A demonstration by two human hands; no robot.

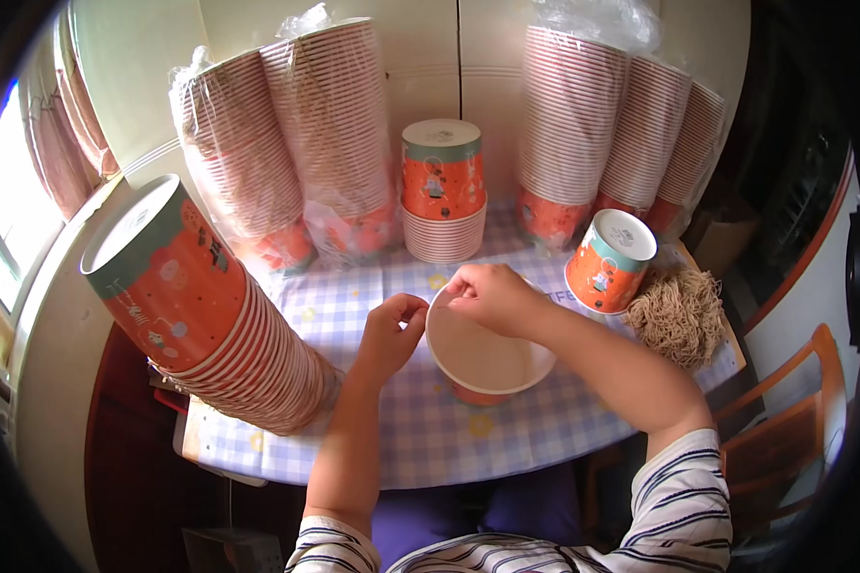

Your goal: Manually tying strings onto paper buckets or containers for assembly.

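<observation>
Both hands (440,310) on cup (487,355) rim

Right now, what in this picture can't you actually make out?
- Head view: what the right hand pinches at the rim of the open orange paper cup; its fingers cover it.
- Left hand fingertips: curled under, hidden.
- Wrapped cup stacks: tops blurred by plastic.

Open cup (485,358) at table (420,439) centre, btwn left hand (392,329) & right hand (487,294). Tilted stack (210,320) left; upturned cup (610,260) & twine bundle (680,313) right; wrapped stacks (287,143) behind.
</observation>
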